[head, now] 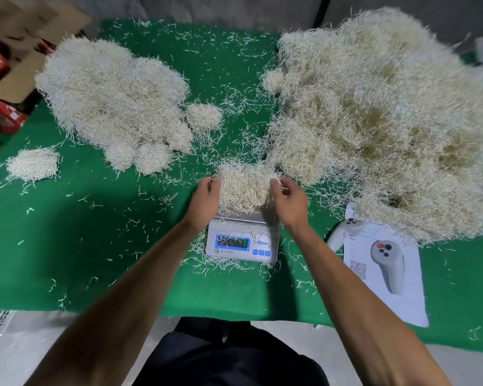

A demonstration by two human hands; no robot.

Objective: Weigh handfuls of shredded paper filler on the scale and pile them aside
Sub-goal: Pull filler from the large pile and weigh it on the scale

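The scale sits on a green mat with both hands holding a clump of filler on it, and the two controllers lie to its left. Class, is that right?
Not quite. The head view shows the controllers lying to the right of the scale, on a sheet of paper. The rest holds: both hands, left and right, hold the clump on it.

Both bare forearms reach forward from the bottom of the view and converge toward the middle. The left hand [205, 195] has its back to the camera, fingers curled inward against the left side of a clump [244, 188]. The right hand [289, 197] mirrors it, thumb and curled fingers gripping the clump's right side. The wrists are level and near each other.
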